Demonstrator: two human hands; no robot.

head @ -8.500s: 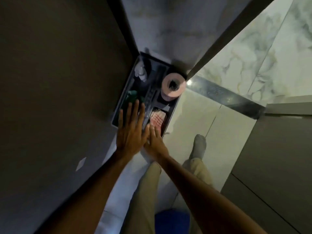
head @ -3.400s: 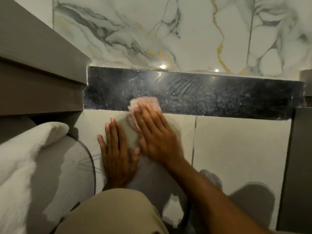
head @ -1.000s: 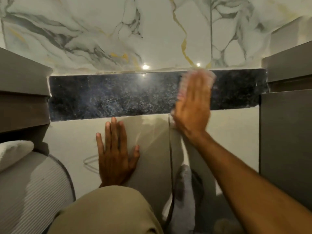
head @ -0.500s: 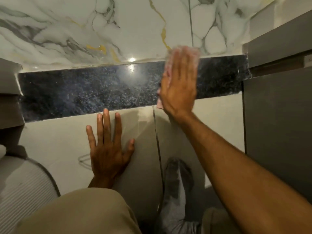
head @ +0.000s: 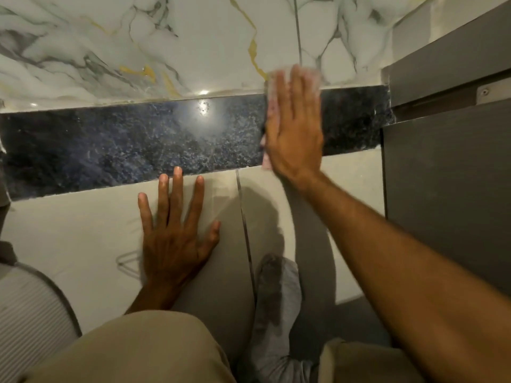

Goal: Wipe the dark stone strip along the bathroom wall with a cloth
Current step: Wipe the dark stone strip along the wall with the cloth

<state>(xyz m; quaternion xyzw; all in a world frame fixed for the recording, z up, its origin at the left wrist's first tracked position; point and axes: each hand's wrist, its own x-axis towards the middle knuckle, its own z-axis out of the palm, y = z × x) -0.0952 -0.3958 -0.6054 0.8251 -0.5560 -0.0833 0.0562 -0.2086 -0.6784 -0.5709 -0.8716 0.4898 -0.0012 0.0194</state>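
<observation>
The dark speckled stone strip point(head: 124, 147) runs left to right between the veined marble wall point(head: 166, 45) and the pale floor tiles point(head: 83, 230). My right hand point(head: 294, 125) lies flat across the strip near its right end, pressing a pinkish-white cloth point(head: 272, 84) against it. The cloth shows only above my fingertips and along the left side of my palm. My left hand point(head: 174, 233) rests flat on the floor tile below the strip, fingers spread, holding nothing.
A grey cabinet point(head: 448, 183) closes off the right side, meeting the strip's right end. A ribbed white object point(head: 30, 313) sits at lower left. My knee in beige trousers point(head: 138, 352) and a grey-socked foot point(head: 276, 299) fill the bottom.
My right hand with the cloth has stayed near the strip's right end, shifting only slightly against the stone. My left hand keeps its place on the tile. The view has drifted a little.
</observation>
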